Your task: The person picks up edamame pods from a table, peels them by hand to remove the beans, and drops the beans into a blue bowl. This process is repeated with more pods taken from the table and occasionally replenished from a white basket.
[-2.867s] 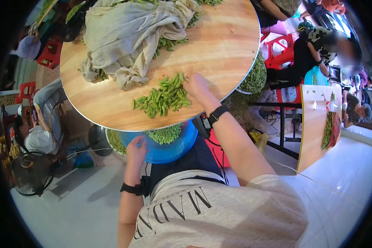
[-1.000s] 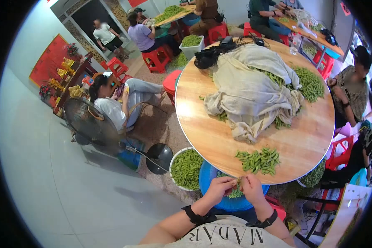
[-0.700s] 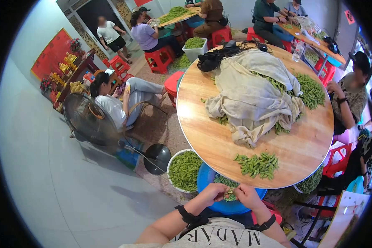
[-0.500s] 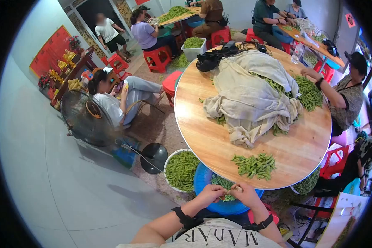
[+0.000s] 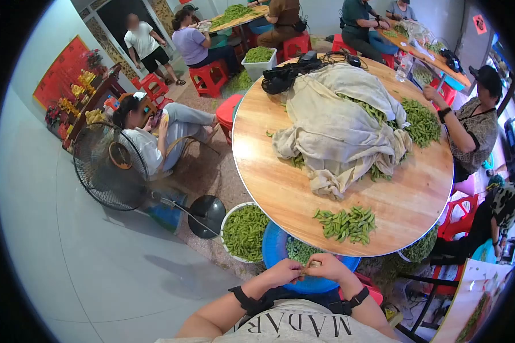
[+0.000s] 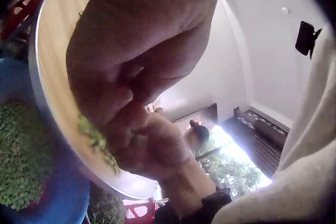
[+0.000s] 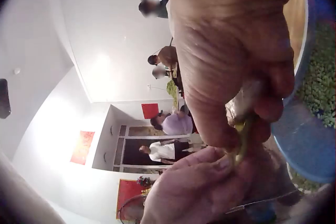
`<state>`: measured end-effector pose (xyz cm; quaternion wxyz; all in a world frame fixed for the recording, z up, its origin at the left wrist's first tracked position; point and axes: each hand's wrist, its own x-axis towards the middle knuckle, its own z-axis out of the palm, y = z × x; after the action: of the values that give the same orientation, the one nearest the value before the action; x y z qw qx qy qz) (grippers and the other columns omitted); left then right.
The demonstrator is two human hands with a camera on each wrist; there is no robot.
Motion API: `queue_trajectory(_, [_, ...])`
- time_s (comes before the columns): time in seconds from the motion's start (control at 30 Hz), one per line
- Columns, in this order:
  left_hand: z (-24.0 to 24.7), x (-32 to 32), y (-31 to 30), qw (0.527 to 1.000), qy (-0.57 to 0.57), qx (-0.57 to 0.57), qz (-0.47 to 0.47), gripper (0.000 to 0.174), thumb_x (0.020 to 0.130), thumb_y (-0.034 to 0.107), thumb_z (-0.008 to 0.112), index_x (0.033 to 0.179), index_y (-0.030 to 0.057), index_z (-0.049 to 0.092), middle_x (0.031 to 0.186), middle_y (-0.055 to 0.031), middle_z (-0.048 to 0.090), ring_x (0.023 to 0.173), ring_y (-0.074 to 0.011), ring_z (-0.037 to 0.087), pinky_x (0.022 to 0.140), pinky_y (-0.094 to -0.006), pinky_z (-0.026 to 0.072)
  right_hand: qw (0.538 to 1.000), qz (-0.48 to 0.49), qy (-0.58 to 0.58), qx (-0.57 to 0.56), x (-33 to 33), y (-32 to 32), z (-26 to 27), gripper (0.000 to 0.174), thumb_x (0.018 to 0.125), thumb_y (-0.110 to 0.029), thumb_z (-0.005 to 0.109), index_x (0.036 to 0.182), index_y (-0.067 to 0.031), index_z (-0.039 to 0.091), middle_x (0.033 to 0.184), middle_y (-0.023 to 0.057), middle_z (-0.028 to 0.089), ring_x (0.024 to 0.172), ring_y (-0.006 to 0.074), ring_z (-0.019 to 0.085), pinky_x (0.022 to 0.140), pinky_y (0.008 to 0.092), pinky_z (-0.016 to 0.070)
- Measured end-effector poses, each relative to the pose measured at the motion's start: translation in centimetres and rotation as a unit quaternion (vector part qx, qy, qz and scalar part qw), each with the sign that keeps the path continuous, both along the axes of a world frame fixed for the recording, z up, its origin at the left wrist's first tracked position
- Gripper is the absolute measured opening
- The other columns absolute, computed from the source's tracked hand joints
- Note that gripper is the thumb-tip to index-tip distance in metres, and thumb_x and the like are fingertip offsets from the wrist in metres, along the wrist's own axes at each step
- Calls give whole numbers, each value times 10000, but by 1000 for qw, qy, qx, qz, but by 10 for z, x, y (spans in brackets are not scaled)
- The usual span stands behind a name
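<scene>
Both hands meet over a blue basin (image 5: 270,243) at the near edge of the round wooden table (image 5: 263,183). Between their fingertips is a green soybean pod (image 7: 240,141), partly hidden by the fingers. My right hand (image 5: 326,267) pinches it between curled fingers and thumb. My left hand (image 5: 283,272) grips its other end, thumb close against the right fingertips. Shelled green beans (image 5: 299,251) lie in the basin underneath. A small heap of pods (image 5: 349,224) sits on the tabletop just beyond the hands.
A beige cloth (image 5: 337,114) covers a larger mound of pods on the table. Left of the basin stands a white tub of pods (image 5: 245,231). A standing fan (image 5: 111,166) is farther left. A person (image 5: 475,123) sits at the table's right side.
My right hand has come from the heap on the table to meet the left hand above the basin. The head view has swung left. Lately the joined hands shift only slightly.
</scene>
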<state>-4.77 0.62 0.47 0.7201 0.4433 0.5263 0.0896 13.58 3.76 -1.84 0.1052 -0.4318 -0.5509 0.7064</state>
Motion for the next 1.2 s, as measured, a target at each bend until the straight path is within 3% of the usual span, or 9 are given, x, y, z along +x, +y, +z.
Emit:
queue_trajectory(0.17, [-11, 0, -4, 999, 40, 13, 8, 157, 842, 161, 512, 845, 31, 601, 683, -10, 579, 542, -69, 490, 478, -205, 391, 992, -4, -66, 110, -8, -7, -24, 240, 619, -230, 643, 745, -28, 617, 685, 109, 600, 631, 177, 566, 593, 297, 452])
queue_trajectory(0.37, [-39, -5, -7, 998, 37, -18, 47, 184, 850, 188, 500, 809, 34, 592, 702, -22, 594, 524, -76, 497, 469, -207, 399, 991, -57, -112, 34, -14, -4, -19, 184, 642, -176, 623, 744, -23, 627, 592, 86, 587, 528, 141, 563, 507, 276, 451])
queue_trajectory(0.47, [-43, -2, -9, 995, 27, -24, 97, 191, 854, 193, 495, 782, 36, 577, 689, -25, 587, 511, -76, 484, 459, -205, 387, 994, -104, -40, -5, -15, -3, -25, 153, 660, -97, 585, 765, 11, 614, 579, 70, 574, 466, 111, 526, 447, 236, 427])
queue_trajectory(0.57, [-27, 3, -4, 988, 4, -58, 144, 184, 856, 187, 491, 774, 41, 568, 662, -22, 569, 495, -77, 472, 443, -204, 373, 989, -136, -21, -49, -14, -5, -22, 159, 674, -88, 579, 793, 13, 608, 588, 64, 580, 484, 105, 539, 449, 224, 429])
queue_trajectory(0.67, [-48, 2, -9, 981, -29, -57, 182, 170, 855, 177, 489, 778, 44, 562, 664, -24, 572, 488, -80, 475, 431, -205, 366, 989, -137, -10, -45, -15, -8, -29, 171, 683, -94, 580, 815, 12, 602, 595, 63, 588, 496, 105, 548, 457, 222, 435])
queue_trajectory(0.77, [-57, 0, -10, 988, 13, -18, 155, 170, 851, 167, 494, 776, 32, 567, 644, -29, 573, 467, -85, 471, 415, -216, 363, 992, -122, -2, -31, -16, -14, -55, 176, 677, -107, 589, 812, 4, 608, 600, 65, 594, 507, 113, 561, 470, 233, 447])
queue_trajectory(0.97, [-57, 6, -6, 985, 130, 61, 93, 190, 833, 159, 524, 746, 1, 584, 602, -57, 582, 435, -108, 499, 406, -252, 399, 979, -59, -134, 139, -22, -11, -72, 173, 644, -111, 613, 792, -23, 622, 619, 64, 598, 526, 121, 575, 488, 251, 457])
queue_trajectory(1.07, [-66, 2, -3, 982, 140, 47, 115, 198, 828, 161, 529, 739, -5, 589, 610, -64, 592, 441, -121, 519, 412, -254, 413, 989, -73, -128, -3, -23, -9, -77, 206, 604, -201, 641, 764, -70, 640, 702, 114, 615, 652, 211, 595, 599, 320, 468])
queue_trajectory(1.2, [-72, 5, -6, 985, 130, 40, 105, 200, 819, 151, 523, 734, -18, 585, 608, -78, 595, 445, -134, 537, 423, -267, 432, 987, -61, -141, 45, -25, -12, -80, 215, 594, -213, 645, 758, -74, 640, 715, 125, 614, 659, 233, 595, 616, 328, 469])
